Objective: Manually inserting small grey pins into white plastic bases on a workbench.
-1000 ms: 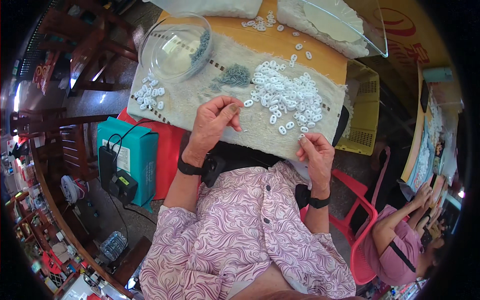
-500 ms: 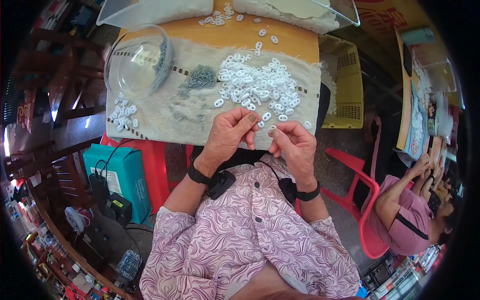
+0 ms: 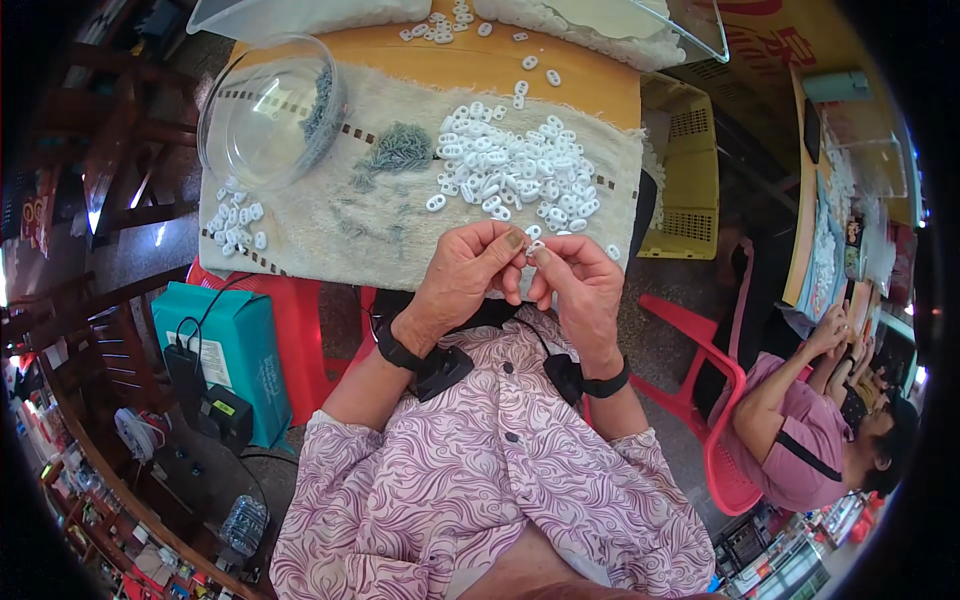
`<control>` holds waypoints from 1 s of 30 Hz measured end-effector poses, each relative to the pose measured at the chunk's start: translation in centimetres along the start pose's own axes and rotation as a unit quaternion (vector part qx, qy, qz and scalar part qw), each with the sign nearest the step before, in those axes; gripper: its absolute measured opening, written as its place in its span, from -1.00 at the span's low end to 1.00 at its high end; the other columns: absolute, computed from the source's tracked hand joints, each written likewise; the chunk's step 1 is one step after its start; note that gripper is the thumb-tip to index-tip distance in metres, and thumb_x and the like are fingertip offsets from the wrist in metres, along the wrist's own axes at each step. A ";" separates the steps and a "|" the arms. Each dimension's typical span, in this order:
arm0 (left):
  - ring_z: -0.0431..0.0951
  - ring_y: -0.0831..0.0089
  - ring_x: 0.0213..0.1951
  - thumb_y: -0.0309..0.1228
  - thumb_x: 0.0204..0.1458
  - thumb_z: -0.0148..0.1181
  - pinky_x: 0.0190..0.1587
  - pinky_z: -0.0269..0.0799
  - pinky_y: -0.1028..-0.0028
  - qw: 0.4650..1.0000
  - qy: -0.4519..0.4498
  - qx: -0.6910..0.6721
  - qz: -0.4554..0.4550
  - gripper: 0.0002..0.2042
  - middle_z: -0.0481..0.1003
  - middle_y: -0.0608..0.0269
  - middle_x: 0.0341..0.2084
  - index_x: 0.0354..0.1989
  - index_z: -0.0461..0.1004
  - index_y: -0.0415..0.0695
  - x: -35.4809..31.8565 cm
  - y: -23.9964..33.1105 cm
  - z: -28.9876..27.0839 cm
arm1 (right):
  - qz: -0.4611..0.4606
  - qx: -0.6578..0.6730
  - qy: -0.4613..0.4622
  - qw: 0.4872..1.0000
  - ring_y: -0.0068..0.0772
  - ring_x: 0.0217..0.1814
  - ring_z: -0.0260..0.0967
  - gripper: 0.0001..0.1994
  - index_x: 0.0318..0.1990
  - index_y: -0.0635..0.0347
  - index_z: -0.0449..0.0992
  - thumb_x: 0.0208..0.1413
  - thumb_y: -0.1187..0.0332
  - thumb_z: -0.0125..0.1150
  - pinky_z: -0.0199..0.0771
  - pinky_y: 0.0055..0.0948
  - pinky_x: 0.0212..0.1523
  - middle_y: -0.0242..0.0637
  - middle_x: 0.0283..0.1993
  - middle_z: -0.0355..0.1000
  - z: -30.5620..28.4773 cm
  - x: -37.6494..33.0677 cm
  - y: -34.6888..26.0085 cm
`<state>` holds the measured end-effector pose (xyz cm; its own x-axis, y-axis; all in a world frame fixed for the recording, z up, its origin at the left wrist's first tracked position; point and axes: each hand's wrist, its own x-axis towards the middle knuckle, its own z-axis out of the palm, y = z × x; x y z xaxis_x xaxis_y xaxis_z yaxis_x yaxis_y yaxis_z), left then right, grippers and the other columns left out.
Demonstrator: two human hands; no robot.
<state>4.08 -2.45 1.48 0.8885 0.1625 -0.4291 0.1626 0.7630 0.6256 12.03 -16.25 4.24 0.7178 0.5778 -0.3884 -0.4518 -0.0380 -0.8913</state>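
Observation:
My left hand (image 3: pixel 462 268) and my right hand (image 3: pixel 582 290) meet fingertip to fingertip at the near edge of the cloth. Between my right thumb and forefinger is a small white two-hole plastic piece (image 3: pixel 536 247). The fingers of my left hand are pinched close beside it; what they hold is too small to make out. Just beyond my hands lies a large heap of similar white two-hole pieces (image 3: pixel 520 155). To its left sits a pile of thin grey screw-like pieces (image 3: pixel 400 148). A smaller group of white pieces (image 3: pixel 235 225) lies at the cloth's left corner.
A clear round bowl (image 3: pixel 270 165) with grey pieces stands at the far left of the beige cloth (image 3: pixel 300 215). Clear bins (image 3: pixel 712 32) line the table's back. A yellow crate (image 3: pixel 690 165) and red chair (image 3: pixel 725 400) are right, near a seated person (image 3: pixel 790 430).
My hands have come together, the right moving left, so their fingertips now meet. The white piece now shows more plainly at my right fingertips. The whole view has shifted slightly.

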 end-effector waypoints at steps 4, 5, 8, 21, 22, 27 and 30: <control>0.42 0.63 -0.62 -0.34 0.19 0.06 -0.57 0.45 0.62 1.000 -0.007 -0.012 0.000 -0.79 0.43 0.32 -0.58 -0.30 0.43 -0.29 0.0 0.0 0.0 | -0.010 -0.004 0.001 1.000 -0.66 -0.53 0.40 -0.86 -0.19 0.38 0.45 0.13 0.50 0.16 0.32 -0.74 -0.60 -0.32 -0.44 0.47 0.0 0.0 0.1; 0.43 0.63 -0.63 -0.33 0.19 0.06 -0.56 0.45 0.62 1.000 -0.007 -0.013 -0.003 -0.78 0.43 0.32 -0.59 -0.32 0.42 -0.28 0.0 0.0 0.0 | -0.012 -0.006 0.002 1.000 -0.66 -0.53 0.41 -0.86 -0.19 0.38 0.45 0.13 0.51 0.16 0.32 -0.75 -0.60 -0.32 -0.44 0.47 0.0 0.0 0.1; 0.42 0.63 -0.64 -0.33 0.19 0.07 -0.56 0.45 0.62 1.000 -0.003 -0.014 0.001 -0.78 0.43 0.32 -0.59 -0.32 0.42 -0.28 0.1 0.0 0.0 | -0.017 -0.023 0.004 1.000 -0.66 -0.52 0.41 -0.86 -0.19 0.37 0.45 0.13 0.50 0.16 0.33 -0.75 -0.60 -0.33 -0.45 0.47 0.0 0.0 0.1; 0.42 0.63 -0.61 -0.37 0.18 0.07 -0.59 0.46 0.60 1.000 0.002 -0.006 0.006 -0.80 0.43 0.30 -0.56 -0.30 0.44 -0.30 0.2 -0.2 -0.2 | -0.033 -0.040 0.012 0.999 -0.70 -0.53 0.41 -0.87 -0.20 0.37 0.46 0.11 0.53 0.17 0.33 -0.77 -0.60 -0.34 -0.45 0.48 0.3 0.0 0.1; 0.42 0.64 -0.61 -0.37 0.18 0.07 -0.57 0.46 0.61 1.000 0.005 0.006 0.009 -0.80 0.43 0.31 -0.56 -0.30 0.44 -0.31 0.2 -0.2 -0.2 | -0.032 -0.040 0.017 0.999 -0.70 -0.53 0.41 -0.88 -0.21 0.37 0.46 0.11 0.53 0.17 0.33 -0.77 -0.61 -0.33 -0.45 0.48 0.4 0.0 0.1; 0.42 0.66 -0.60 -0.40 0.18 0.06 -0.56 0.45 0.63 0.999 0.027 0.035 0.030 -0.81 0.43 0.32 -0.56 -0.30 0.44 -0.32 0.0 -0.2 0.3 | -0.039 -0.039 0.018 0.998 -0.68 -0.52 0.42 -0.90 -0.22 0.37 0.45 0.12 0.55 0.14 0.34 -0.77 -0.60 -0.33 -0.44 0.48 0.6 -0.2 0.0; 0.41 0.69 -0.60 -0.41 0.18 0.08 -0.57 0.39 0.66 0.994 0.041 0.079 0.065 -0.82 0.44 0.34 -0.56 -0.30 0.45 -0.31 -0.1 -0.4 0.5 | -0.040 -0.032 0.022 0.998 -0.68 -0.52 0.43 -0.91 -0.23 0.37 0.44 0.12 0.56 0.13 0.36 -0.76 -0.61 -0.32 -0.44 0.48 0.8 -0.3 -0.2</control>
<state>4.19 -3.09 1.61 0.8699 0.3083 -0.3850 0.1198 0.6251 0.7713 11.47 -15.73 4.68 0.7741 0.5439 -0.3240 -0.3582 -0.0457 -0.9325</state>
